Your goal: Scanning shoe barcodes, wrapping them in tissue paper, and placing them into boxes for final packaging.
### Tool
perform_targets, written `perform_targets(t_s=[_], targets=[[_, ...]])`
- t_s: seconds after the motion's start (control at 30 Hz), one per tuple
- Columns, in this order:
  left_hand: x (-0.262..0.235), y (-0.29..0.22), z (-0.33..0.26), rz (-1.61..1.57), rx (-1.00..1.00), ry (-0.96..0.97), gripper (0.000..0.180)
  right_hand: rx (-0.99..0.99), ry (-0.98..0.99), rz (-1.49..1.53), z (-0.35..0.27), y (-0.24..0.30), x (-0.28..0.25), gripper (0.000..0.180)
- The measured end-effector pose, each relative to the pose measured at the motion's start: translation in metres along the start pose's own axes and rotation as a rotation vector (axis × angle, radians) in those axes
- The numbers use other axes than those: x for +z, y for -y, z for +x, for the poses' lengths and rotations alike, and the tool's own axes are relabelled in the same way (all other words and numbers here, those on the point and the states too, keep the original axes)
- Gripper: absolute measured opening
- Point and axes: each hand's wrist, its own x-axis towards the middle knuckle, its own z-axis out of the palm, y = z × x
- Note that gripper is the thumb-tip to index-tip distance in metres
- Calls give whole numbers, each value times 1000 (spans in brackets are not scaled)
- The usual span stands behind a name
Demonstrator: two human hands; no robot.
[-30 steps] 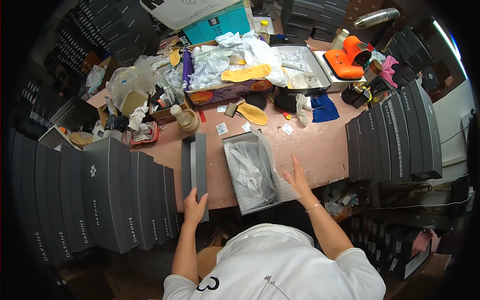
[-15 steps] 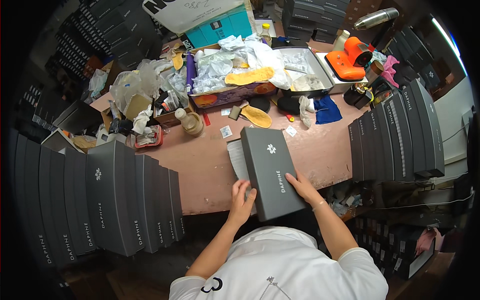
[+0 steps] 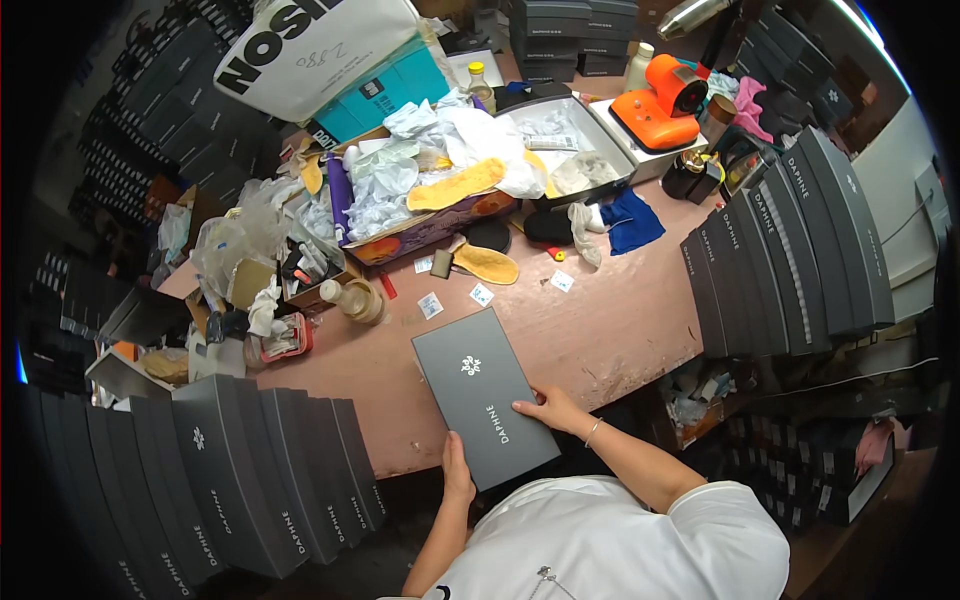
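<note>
The box (image 3: 484, 394) was dark grey with a small white emblem; the table (image 3: 610, 330) was pinkish brown, the cloth (image 3: 633, 220) blue, the machine (image 3: 662, 100) orange

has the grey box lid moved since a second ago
Yes. The grey lid stood on edge at the left of the open box by the table edge; now it lies flat, closing the box, under both hands.
</note>
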Motion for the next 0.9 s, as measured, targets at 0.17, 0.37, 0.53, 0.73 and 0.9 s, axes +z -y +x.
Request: perform_targets(t_s=[0.17, 0.37, 0.53, 0.73, 0.9], targets=[[-12, -5, 7, 278, 66, -12, 54, 13, -78, 83, -11, 10, 15, 56], [-33, 12, 28, 312, 42, 41, 56, 78, -2, 340, 6, -9, 23, 63], [5, -3, 5, 24, -76, 184, 73, -160, -46, 160, -16, 12, -12, 75], [197, -132, -53, 113, 226, 985, 104, -472, -333, 180, -164, 162, -187, 82], [410, -175, -133, 345, 647, 1243, 102, -353, -691, -29, -309, 273, -357, 47]])
